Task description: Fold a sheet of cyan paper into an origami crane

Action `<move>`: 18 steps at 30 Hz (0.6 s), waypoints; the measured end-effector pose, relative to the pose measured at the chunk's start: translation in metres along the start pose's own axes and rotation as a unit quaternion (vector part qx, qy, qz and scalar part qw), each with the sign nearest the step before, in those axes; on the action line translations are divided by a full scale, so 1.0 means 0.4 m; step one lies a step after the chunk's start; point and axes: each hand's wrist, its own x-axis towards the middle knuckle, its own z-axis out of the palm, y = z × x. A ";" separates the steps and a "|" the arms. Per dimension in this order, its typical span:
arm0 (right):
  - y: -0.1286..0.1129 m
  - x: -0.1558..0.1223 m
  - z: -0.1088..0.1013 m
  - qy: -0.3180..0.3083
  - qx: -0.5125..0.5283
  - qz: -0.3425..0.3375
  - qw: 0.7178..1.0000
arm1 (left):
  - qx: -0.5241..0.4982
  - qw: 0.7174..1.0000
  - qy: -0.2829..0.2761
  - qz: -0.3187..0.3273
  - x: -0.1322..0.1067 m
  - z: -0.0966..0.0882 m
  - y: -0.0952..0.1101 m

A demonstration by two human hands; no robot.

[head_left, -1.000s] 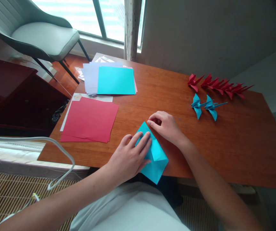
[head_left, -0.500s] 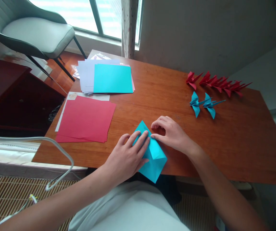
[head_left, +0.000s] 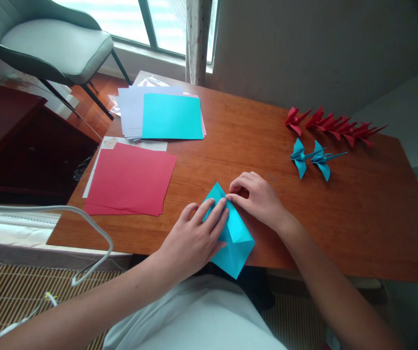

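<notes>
A partly folded turquoise paper (head_left: 236, 240) lies at the near edge of the wooden table (head_left: 340, 218), one corner hanging over the edge. My left hand (head_left: 194, 238) lies flat on its left half, fingers stretched out and pressing it down. My right hand (head_left: 260, 197) is curled, its fingertips pressing the fold along the paper's upper right edge, close to my left fingertips.
Red sheets (head_left: 130, 180) lie to the left, a turquoise sheet (head_left: 171, 116) on a pale stack behind them. Two folded turquoise cranes (head_left: 309, 158) and a row of red cranes (head_left: 335, 124) sit at the far right. A grey chair (head_left: 48, 43) stands by the window.
My right hand slid down the fold edge from the paper's top corner, then back up a little. My left hand stayed pressed on the paper.
</notes>
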 end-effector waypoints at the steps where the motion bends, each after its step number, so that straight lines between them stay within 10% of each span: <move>1: 0.000 0.008 0.002 0.003 -0.006 0.001 1.000 | 0.000 1.000 -0.003 -0.001 0.001 -0.001 0.001; 18: 0.024 0.142 0.016 0.029 -0.030 -0.050 0.998 | -0.009 1.000 -0.006 -0.004 0.002 -0.003 0.001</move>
